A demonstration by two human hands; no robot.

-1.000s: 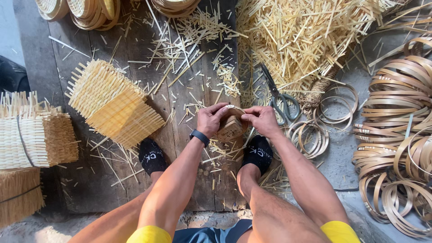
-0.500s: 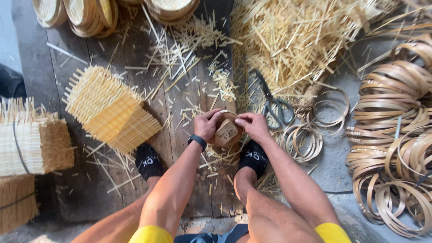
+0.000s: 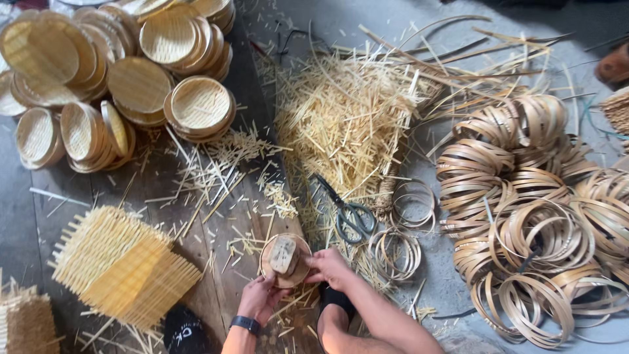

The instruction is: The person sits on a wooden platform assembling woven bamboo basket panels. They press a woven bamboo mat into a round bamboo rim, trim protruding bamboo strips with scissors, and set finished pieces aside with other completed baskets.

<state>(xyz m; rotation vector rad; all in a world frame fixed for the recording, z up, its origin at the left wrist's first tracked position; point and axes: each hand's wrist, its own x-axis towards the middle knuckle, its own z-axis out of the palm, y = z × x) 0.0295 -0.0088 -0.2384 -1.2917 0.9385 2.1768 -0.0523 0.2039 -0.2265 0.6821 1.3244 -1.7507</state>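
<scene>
A small round woven bamboo tray (image 3: 297,270) rests on the wooden boards with a small wooden block (image 3: 283,255) lying on it. My left hand (image 3: 260,298), with a dark watch on its wrist, holds the tray's near left edge. My right hand (image 3: 331,267) grips the tray's right rim. Both hands sit low in the middle of the view, just above my feet in dark socks (image 3: 184,330).
Scissors (image 3: 348,210) lie just beyond my right hand beside thin bamboo rings (image 3: 396,253). A heap of cut bamboo slivers (image 3: 354,121) is behind. Coiled bamboo hoops (image 3: 531,196) fill the right. Finished round trays (image 3: 131,72) are stacked at top left; woven square mats (image 3: 121,265) lie left.
The view has tilted upward, so the tray stacks and hoops show more. My hands have gone on working the small tray; the wooden block now lies on it.
</scene>
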